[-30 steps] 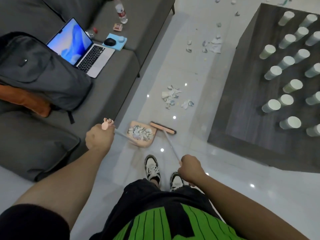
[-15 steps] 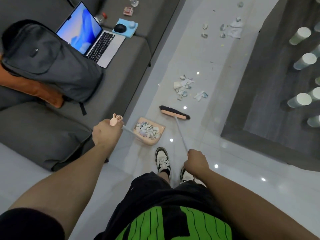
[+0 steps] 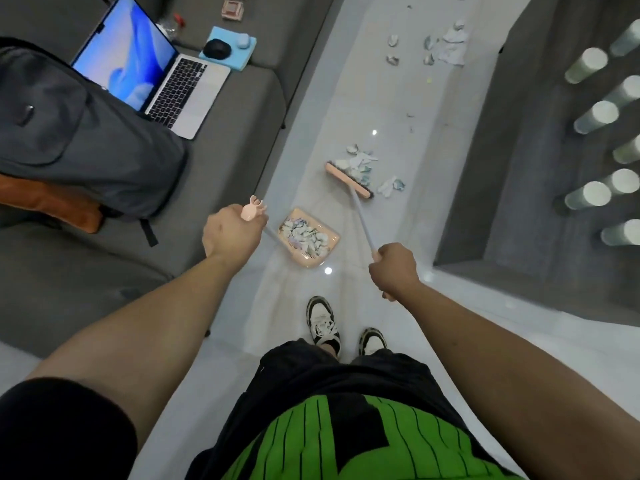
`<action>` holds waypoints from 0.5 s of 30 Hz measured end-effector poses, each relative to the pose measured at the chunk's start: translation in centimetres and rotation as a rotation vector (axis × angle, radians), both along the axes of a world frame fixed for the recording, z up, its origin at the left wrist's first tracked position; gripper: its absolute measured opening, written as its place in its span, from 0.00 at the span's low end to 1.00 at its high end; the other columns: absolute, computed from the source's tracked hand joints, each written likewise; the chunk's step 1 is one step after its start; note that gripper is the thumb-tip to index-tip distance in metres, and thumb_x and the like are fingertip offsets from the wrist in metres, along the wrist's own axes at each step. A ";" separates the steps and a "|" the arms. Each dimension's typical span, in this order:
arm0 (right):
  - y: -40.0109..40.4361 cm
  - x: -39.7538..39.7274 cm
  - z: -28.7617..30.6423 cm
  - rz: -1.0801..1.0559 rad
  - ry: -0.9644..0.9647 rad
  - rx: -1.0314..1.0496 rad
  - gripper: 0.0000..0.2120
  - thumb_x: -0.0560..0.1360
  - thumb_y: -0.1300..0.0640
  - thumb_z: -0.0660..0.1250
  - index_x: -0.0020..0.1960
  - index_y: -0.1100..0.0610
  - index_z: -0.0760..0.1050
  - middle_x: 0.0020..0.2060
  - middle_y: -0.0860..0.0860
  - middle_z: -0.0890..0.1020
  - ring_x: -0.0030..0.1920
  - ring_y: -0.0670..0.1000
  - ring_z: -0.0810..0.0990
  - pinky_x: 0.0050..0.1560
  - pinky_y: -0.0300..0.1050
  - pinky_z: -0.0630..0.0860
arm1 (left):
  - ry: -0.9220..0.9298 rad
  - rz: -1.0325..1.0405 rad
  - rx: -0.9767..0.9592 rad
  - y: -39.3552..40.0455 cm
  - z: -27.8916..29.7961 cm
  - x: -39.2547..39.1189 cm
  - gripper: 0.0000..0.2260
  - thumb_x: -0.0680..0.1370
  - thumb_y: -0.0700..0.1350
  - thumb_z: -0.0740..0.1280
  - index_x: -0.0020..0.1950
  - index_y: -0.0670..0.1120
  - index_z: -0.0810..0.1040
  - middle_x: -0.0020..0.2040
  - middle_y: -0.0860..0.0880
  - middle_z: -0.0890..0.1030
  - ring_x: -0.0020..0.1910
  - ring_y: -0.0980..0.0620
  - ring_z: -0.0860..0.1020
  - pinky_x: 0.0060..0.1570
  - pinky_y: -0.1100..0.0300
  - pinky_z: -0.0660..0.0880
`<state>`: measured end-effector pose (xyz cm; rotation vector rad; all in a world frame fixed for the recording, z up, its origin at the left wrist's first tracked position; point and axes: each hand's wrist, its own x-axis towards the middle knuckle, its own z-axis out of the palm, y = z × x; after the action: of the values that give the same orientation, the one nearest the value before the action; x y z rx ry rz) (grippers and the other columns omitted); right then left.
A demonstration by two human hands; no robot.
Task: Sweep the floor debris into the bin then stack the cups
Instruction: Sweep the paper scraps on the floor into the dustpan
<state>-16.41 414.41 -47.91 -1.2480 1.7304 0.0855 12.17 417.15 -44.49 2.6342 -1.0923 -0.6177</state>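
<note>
Left hand (image 3: 231, 233) clamped round the pink handle of a pink plastic dustpan (image 3: 309, 238), full of pale scraps, resting on the glossy white tiled floor (image 3: 349, 109). Right hand (image 3: 394, 268) gripping the white pole of a pink-headed broom (image 3: 349, 180), bristles against a pile of torn pale paper debris (image 3: 360, 163). More scraps (image 3: 446, 46) farther off. White paper cups (image 3: 588, 195) standing apart on the dark grey bench (image 3: 512, 188). Open silver laptop (image 3: 152, 71) on the grey sofa (image 3: 86, 271).
</note>
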 end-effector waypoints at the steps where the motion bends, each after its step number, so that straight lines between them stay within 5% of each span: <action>1: -0.3 0.0 0.5 -0.028 -0.005 -0.006 0.06 0.70 0.69 0.58 0.44 0.65 0.73 0.38 0.59 0.77 0.28 0.59 0.77 0.18 0.41 0.72 | 0.010 -0.017 -0.007 -1.1 0.0 -0.1 0.13 0.72 0.59 0.68 0.38 0.50 0.76 0.30 0.52 0.72 0.37 0.44 0.72 0.38 0.56 0.66; 8: -3.8 -2.4 2.0 -0.186 0.035 -0.071 0.11 0.70 0.69 0.58 0.50 0.71 0.75 0.40 0.62 0.78 0.28 0.58 0.75 0.22 0.47 0.77 | 0.000 -0.135 -0.033 -7.8 0.2 -0.6 0.14 0.73 0.60 0.67 0.39 0.50 0.77 0.36 0.47 0.78 0.37 0.42 0.75 0.38 0.57 0.69; 15: -10.9 -4.5 0.3 -0.441 0.033 -0.055 0.09 0.70 0.72 0.58 0.36 0.60 0.66 0.33 0.59 0.73 0.23 0.56 0.74 0.28 0.48 0.74 | -0.018 -0.209 0.006 -13.6 -0.5 -2.2 0.11 0.72 0.57 0.66 0.38 0.50 0.76 0.30 0.53 0.71 0.29 0.50 0.70 0.30 0.61 0.62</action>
<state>-20.87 403.50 -47.57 -0.8817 2.0088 -0.2029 9.93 403.58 -44.95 2.5541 -1.3855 -0.6385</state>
